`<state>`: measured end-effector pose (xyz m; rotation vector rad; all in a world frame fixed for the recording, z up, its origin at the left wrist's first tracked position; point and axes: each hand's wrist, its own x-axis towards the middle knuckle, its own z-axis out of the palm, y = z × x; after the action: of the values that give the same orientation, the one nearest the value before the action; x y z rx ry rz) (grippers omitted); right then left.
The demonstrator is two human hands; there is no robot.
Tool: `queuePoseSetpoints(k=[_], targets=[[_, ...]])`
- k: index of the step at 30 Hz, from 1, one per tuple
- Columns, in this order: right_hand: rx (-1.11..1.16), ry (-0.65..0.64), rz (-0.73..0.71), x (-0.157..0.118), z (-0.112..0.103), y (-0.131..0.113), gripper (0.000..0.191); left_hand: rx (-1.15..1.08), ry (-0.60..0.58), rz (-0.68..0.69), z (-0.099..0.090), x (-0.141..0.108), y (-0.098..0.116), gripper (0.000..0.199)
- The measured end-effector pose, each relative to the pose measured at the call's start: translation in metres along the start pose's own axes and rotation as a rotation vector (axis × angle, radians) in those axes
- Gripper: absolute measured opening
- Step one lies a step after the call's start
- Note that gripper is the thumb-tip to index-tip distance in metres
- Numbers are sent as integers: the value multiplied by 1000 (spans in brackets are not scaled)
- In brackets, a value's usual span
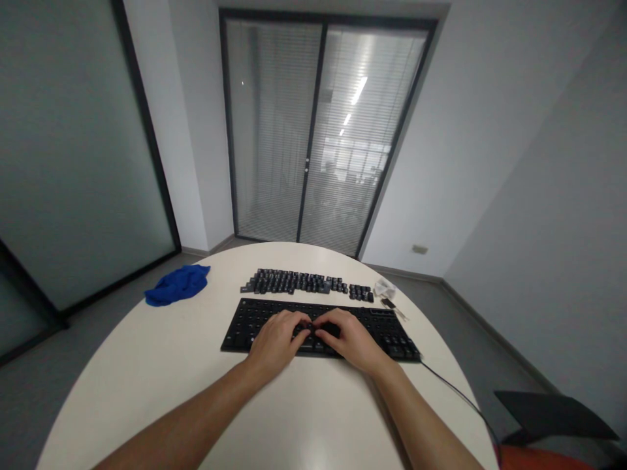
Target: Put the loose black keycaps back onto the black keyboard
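A black keyboard (240, 326) lies across the round table in front of me, with keycaps on part of it, the clearest at its right end. My left hand (278, 336) and my right hand (351, 336) meet over its middle. Thumbs and forefingers of both hands close from either side around a small black keycap (311, 325), low over the keyboard. My fingers cover part of the keys there. Behind the keyboard, loose black keycaps (277, 281) are laid out in rows, with a smaller group (361, 292) to the right.
A blue cloth (179, 285) lies crumpled at the table's left edge. Clear crumpled plastic (385, 288) and a small dark-ended tool (388, 303) are at the right. The keyboard's cable (455, 390) runs over the right edge of the white table (147, 365), near a chair (553, 414).
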<state>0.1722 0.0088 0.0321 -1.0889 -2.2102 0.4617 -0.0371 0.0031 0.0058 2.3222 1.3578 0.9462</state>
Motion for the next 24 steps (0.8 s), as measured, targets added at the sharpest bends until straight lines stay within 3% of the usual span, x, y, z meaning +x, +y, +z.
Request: queuePoseSetpoints(k=[24], targets=[[45, 43, 19, 0, 3, 1, 20, -21, -1, 36, 0, 0, -2, 17]])
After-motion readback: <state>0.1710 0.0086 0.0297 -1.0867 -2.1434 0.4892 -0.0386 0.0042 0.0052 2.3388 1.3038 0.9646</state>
